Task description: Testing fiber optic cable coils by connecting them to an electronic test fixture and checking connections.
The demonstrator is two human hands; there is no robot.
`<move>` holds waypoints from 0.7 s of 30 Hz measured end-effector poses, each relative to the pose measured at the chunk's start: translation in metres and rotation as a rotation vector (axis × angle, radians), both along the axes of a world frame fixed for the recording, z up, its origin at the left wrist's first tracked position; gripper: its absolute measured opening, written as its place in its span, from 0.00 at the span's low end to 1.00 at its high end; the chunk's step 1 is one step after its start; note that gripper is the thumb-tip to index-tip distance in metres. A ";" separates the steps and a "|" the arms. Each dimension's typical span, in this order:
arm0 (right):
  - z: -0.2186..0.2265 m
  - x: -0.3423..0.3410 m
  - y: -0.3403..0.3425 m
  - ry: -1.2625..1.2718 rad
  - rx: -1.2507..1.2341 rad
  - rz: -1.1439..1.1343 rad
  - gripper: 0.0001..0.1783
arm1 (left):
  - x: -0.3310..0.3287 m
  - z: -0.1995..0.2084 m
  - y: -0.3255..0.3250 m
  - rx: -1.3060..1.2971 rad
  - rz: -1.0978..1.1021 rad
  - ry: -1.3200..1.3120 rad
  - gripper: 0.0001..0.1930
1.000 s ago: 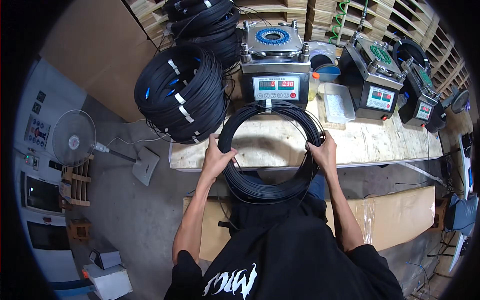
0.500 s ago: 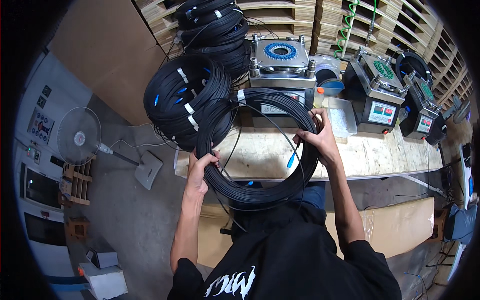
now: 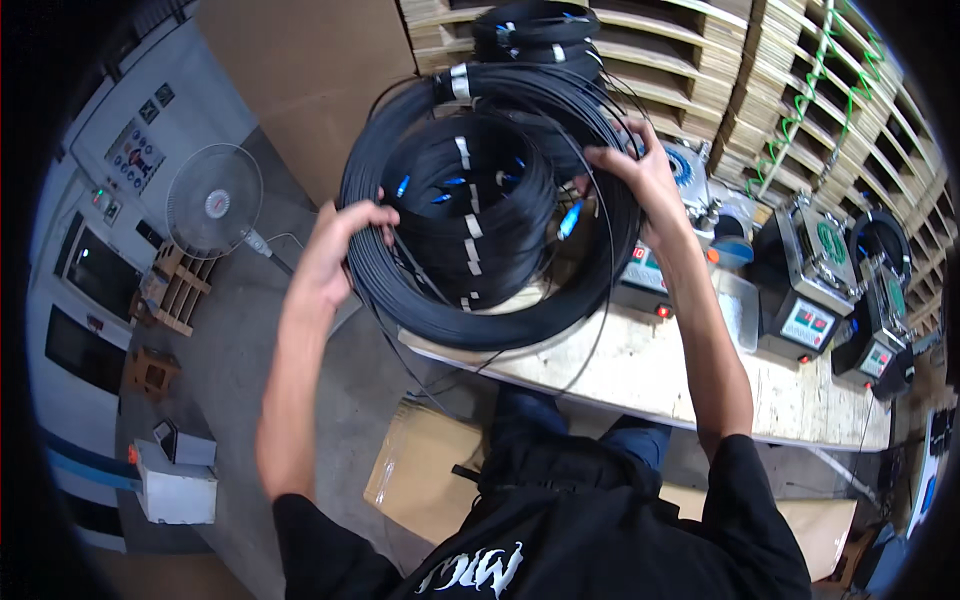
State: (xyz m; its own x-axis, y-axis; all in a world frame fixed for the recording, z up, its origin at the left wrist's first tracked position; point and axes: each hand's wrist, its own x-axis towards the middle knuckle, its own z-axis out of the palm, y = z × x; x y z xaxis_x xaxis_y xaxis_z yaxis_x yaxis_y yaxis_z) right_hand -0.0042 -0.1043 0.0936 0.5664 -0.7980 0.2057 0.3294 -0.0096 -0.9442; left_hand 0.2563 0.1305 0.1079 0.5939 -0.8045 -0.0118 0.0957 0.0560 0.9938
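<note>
At the far left a floor fan [image 3: 215,203] with a round wire guard stands on the floor, and nearer a white box [image 3: 180,488] sits below it. The left hand [image 3: 340,247] grips the left rim of a large black cable coil [image 3: 480,333], its fingers curled over the bundle to the inner side. The coil is raised in front of the person above the left end of the wooden surface [image 3: 665,365]; a strip of white tape [image 3: 459,82] binds its far edge, and loose strands droop from its near side. Through the ring shows a stack of black coils [image 3: 505,250] with white bands and blue connectors [image 3: 403,186]; whether the held coil touches this stack cannot be told. On the floor nearer the person lies a cardboard sheet [image 3: 425,465]. Inside the ring's right side a larger blue connector [image 3: 569,220] hangs just below the right hand [image 3: 640,180], which is closed around the right rim, thumb toward the inside. Partly hidden behind that hand and forearm is a machine with a lit panel [image 3: 645,268]. Farther right on the surface are a clear plastic tray [image 3: 738,312], a machine with a green ring on top [image 3: 803,322] and, at the right end, another dark machine [image 3: 880,330].
</note>
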 end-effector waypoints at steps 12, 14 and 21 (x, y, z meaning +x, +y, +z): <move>-0.020 0.181 -0.125 0.020 0.190 0.077 0.31 | 0.228 -0.011 -0.140 0.286 -0.171 0.141 0.07; -0.034 0.189 -0.131 0.065 0.226 0.073 0.27 | 0.238 -0.028 -0.151 0.345 -0.187 0.172 0.06; -0.049 0.198 -0.135 0.116 0.165 -0.130 0.19 | 0.235 -0.042 -0.167 0.348 -0.097 0.125 0.05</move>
State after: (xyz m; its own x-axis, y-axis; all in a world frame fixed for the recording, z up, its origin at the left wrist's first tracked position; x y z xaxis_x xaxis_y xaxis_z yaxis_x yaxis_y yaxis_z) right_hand 0.1937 -0.2391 0.0445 0.4691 -0.8831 0.0058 0.2242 0.1127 -0.9680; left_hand 0.4913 -0.0367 0.0664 0.4920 -0.7919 -0.3616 0.2058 -0.2978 0.9322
